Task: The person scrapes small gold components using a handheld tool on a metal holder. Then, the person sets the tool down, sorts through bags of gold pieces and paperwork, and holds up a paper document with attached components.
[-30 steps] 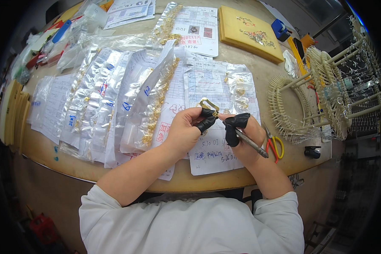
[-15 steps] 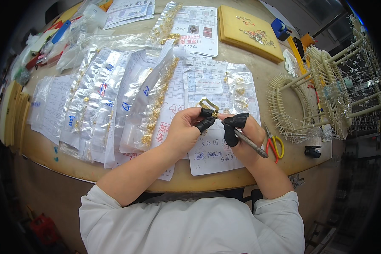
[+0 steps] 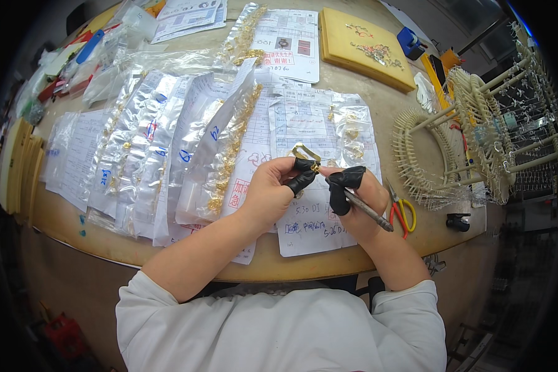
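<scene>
Near the centre of the frame, the left hand [image 3: 274, 188] pinches a small gold-coloured jewellery piece [image 3: 315, 167] between black finger cots [image 3: 301, 181]. The right hand [image 3: 362, 193], just beside it, grips a slim grey pen-like tool [image 3: 371, 212], its back end slanting toward the lower right.

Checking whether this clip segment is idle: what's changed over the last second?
No clear change; nothing was taken up or let go. The left hand still pinches the small gold-coloured piece, the right hand still holds the pen-like tool. Plastic bags and wire rack stay put.
</scene>
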A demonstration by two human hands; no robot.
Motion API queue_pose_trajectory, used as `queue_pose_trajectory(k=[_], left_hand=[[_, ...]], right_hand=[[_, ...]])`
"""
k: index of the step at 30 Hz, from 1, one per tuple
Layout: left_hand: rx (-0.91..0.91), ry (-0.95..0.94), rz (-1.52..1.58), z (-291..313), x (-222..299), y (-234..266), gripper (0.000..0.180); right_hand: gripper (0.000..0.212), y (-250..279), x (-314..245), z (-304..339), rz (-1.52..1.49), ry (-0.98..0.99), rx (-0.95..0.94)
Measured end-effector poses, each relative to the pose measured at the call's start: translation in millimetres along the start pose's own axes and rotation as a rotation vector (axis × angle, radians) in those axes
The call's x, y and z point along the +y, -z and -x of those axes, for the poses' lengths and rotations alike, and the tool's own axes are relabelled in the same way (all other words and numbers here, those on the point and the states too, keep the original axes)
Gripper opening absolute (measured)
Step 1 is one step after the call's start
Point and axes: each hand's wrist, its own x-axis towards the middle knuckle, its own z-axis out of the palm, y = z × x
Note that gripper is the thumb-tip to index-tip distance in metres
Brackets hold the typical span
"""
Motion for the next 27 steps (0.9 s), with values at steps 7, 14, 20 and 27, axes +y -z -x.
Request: queue_pose_trajectory(k=[7,14,20,27], left_hand=[[0.057,-0.001,0.011,2.1,2.5,-4.0,0.019],[0.045,-0.002,0.024,0.5,0.5,-3.2,0.019],[0.054,0.001,0.009,0.9,1.9,-4.0,0.019],[0.047,-0.018,-0.009,0.1,0.1,-2.1,0.018]], right_hand=[[0.007,0.7,-1.6,-0.7,0.054,-0.01,-0.028],[0.006,-0.5,-0.1,0.6,0.029,0.011,0.013],[0.007,0.5,-1.1,0.9,0.025,-0.014,-0.012],[0.013,-3.2,3.0,0.7,0.047,0.033,0.041]])
